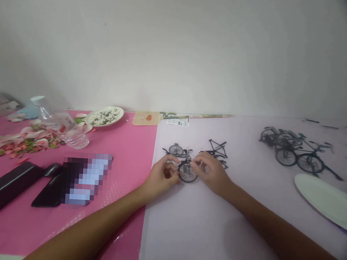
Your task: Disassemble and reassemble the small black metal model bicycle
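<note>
1. Head view, centre of the frame: a small black model bicycle with thin spokes is resting on the pale lilac tabletop.
2. At its left, the left hand is curving its fingers; at its right, the right hand is doing likewise. Whether either is pinching anything, one cannot tell.
3. Both are apparently adjusting the bicycle; the next move is probably calling for light, steady fingertips.

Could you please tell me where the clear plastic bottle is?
In the head view, the bottle is on the left, beside the flower petals and just left of a white plate.
</note>
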Demonstrator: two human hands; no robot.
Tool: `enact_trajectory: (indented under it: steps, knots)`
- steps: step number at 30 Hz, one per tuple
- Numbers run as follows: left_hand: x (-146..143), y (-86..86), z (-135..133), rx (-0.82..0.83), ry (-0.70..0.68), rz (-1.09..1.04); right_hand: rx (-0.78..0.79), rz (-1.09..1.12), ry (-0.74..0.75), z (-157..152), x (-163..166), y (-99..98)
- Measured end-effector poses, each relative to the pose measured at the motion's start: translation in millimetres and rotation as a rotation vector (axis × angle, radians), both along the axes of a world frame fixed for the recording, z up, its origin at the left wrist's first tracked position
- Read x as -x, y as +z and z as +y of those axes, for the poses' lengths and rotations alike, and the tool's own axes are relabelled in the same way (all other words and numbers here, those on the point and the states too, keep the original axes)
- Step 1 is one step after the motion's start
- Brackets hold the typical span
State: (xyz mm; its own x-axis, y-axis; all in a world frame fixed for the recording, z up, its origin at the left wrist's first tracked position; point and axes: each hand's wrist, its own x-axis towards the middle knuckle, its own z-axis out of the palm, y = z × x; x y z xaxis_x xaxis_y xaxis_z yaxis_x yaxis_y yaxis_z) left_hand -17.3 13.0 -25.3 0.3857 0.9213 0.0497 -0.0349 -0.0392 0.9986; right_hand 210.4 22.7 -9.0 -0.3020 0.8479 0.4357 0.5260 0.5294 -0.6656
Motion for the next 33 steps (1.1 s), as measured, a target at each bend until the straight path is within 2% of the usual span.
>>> enact_trajectory:
  steps: [16,23,33]
  knots:
    - [2.0,2.0,0.7,-0.019,0.0,0.041,-0.01,-0.006,-0.005,1.4,-0.7,-1.8]
    - [-0.4,2.0,-0.1,-0.016,0.023,0.038,-0.091,0.037,-0.068,-0.4,-0.5,2.9]
    - [0.3,2.5,1.2,-0.043,0.14,0.016,-0.081,0.04,-0.109,0.4,-1.1,2.8]
